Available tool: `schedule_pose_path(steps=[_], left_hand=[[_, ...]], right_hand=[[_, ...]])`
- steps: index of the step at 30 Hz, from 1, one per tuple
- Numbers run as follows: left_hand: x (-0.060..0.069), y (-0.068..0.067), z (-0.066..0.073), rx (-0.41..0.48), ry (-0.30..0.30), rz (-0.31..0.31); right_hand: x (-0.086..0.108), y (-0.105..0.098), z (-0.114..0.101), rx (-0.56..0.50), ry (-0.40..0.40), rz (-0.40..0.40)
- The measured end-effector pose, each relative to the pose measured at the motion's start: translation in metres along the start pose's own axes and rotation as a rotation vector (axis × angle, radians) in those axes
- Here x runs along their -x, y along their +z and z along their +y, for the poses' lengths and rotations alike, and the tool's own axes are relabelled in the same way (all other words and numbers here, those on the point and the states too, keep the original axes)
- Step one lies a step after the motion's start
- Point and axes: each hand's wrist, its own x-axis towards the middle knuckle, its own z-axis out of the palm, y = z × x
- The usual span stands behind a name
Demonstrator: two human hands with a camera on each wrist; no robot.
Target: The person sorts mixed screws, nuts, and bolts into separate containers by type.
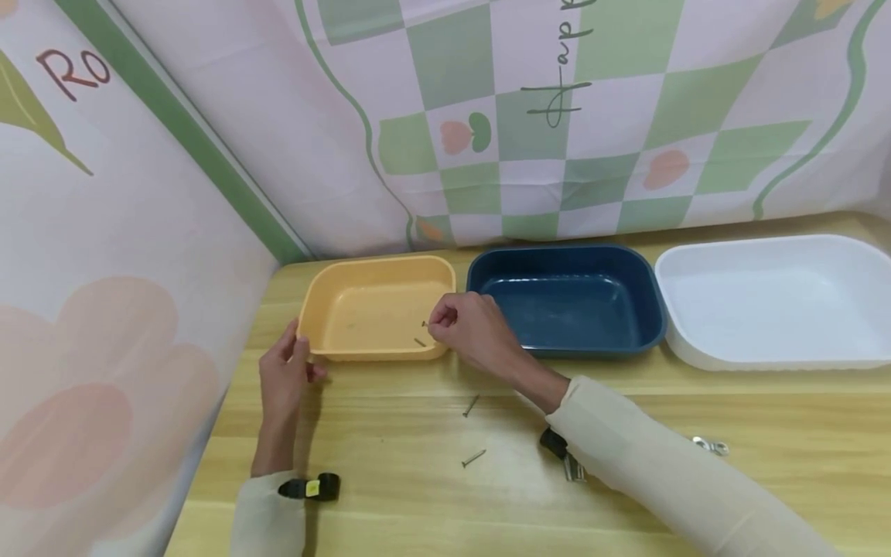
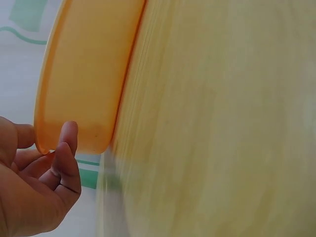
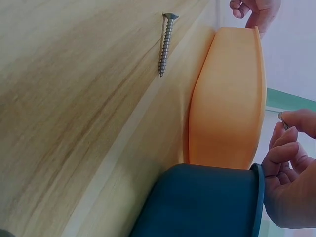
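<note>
Currently, the right hand (image 1: 473, 325) is pinching a screw (image 3: 284, 122) over the near right part of the yellow tray (image 1: 376, 356). The left hand (image 1: 285, 375) is gripping that tray's left end at the rim. A second screw (image 1: 420, 342) is lying inside, just left of the right hand. Two loose screws (image 1: 474, 458) are resting on the table (image 1: 390, 449), on the right hand's near side. The blue tray (image 1: 567, 309) is standing right of that hand, the white tray (image 1: 773, 309) sitting farther right.
</note>
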Motion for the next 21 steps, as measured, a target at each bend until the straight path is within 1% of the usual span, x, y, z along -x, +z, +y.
schedule_pose_path(steps=[9, 16, 21], left_hand=[[-0.0011, 0.0006, 0.0004, 0.001, -0.007, 0.021], [-0.0025, -0.0005, -0.0015, -0.091, 0.046, 0.051], [-0.0021, -0.0011, -0.0019, -0.106, 0.086, 0.064]], right_hand=[[-0.0032, 0.0037, -0.0005, 0.015, -0.006, 0.010], [-0.0044, 0.0056, -0.0002, 0.032, -0.022, 0.010], [-0.0054, 0.0079, 0.0002, 0.050, -0.026, 0.021]])
